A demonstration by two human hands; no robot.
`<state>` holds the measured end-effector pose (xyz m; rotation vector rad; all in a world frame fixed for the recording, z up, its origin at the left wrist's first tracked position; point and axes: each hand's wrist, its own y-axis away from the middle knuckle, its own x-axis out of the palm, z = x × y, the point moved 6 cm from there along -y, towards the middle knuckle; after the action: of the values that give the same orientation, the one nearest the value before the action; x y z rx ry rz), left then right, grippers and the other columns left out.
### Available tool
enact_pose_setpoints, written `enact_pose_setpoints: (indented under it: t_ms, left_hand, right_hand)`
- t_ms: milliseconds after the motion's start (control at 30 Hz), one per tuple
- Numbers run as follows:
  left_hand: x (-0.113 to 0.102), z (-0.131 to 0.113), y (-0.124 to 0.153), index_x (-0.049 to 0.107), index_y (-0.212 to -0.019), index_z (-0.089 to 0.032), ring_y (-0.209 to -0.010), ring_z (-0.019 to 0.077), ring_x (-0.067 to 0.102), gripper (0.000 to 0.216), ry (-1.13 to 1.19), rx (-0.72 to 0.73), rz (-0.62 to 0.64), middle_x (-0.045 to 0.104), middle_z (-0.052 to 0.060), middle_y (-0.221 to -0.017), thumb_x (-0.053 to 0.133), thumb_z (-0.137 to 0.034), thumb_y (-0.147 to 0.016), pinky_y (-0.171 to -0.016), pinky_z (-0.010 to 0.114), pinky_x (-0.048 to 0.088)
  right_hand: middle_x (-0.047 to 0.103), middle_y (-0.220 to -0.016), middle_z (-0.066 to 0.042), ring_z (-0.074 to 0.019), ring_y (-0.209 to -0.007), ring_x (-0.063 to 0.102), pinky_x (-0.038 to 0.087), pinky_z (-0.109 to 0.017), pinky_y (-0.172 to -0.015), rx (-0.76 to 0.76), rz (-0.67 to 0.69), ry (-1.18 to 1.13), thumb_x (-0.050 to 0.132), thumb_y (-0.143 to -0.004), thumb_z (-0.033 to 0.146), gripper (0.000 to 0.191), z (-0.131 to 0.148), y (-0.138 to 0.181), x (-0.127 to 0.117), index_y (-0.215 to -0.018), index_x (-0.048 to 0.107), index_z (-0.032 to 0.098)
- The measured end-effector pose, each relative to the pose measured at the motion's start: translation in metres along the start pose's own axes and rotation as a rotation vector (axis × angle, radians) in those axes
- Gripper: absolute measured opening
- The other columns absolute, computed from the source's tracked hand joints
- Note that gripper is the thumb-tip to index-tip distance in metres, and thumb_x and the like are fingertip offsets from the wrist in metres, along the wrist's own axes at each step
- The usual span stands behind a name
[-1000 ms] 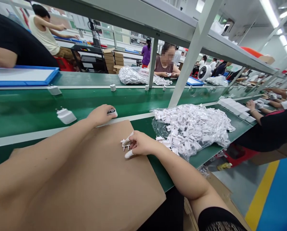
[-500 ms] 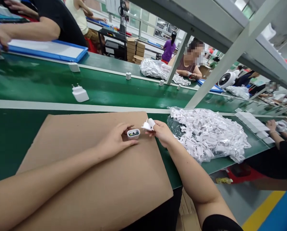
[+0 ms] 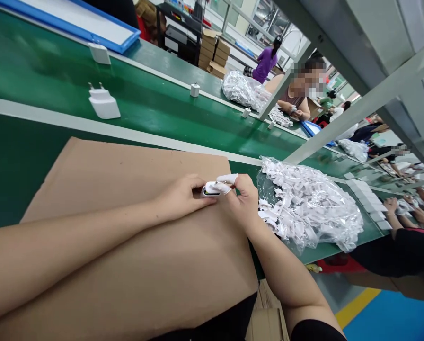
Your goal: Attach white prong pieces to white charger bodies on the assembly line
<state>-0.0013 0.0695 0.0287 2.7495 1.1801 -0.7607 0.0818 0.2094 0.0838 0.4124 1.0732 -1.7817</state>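
My left hand (image 3: pixel 183 193) is closed around a white charger housing (image 3: pixel 205 194), held upright over the cardboard sheet (image 3: pixel 155 265). A dark gap with a bit of green shows along its open top. With thumb and finger in white finger cots, my right hand (image 3: pixel 244 196) pinches a white plug cover (image 3: pixel 212 186) against that opening. The cover sits on or just over the housing, and its pins are hidden by my fingers. Beside my right hand lies a clear bag of white plastic parts (image 3: pixel 304 206).
White plug chargers, one large (image 3: pixel 103 104) and one smaller (image 3: pixel 195 89), stand on the green conveyor belt (image 3: pixel 151 109). A slanting metal post (image 3: pixel 325 130) rises behind the bag. White boxes (image 3: pixel 366 196) line the right, near a co-worker's hand (image 3: pixel 391 205). A blue-rimmed tray (image 3: pixel 127 41) is far left.
My right hand has brought the plug cover left onto the housing's open top. My view has tilted and shifted. The chargers on the belt appear farther left.
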Motion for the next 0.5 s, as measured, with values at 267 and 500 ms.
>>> enact_pose_setpoints:
  t_ms: [267, 500]
  left_hand:
    - [-0.001, 0.002, -0.001, 0.077, -0.089, -0.026, -0.092, 0.0281, 0.067, 0.039, 0.08, -0.007, -0.007, 0.07, 0.005, -0.092, 0.073, -0.062, -0.076, -0.082, 0.041, 0.052]
    - [-0.001, 0.003, 0.0, 0.077, -0.087, -0.026, -0.091, 0.0278, 0.068, 0.036, 0.078, -0.03, -0.001, 0.071, 0.005, -0.094, 0.074, -0.06, -0.075, -0.078, 0.039, 0.053]
  right_hand:
    - [0.076, -0.098, -0.005, -0.0252, -0.104, 0.06, 0.05, -0.041, -0.097, -0.053, 0.177, 0.195, 0.063, -0.095, 0.025, 0.015, -0.006, -0.003, 0.012, -0.089, 0.076, 0.027]
    - [0.076, -0.101, -0.005, -0.0269, -0.109, 0.058, 0.049, -0.043, -0.099, -0.116, 0.244, 0.206, 0.067, -0.092, 0.027, 0.008, -0.005, -0.002, 0.011, -0.095, 0.075, 0.026]
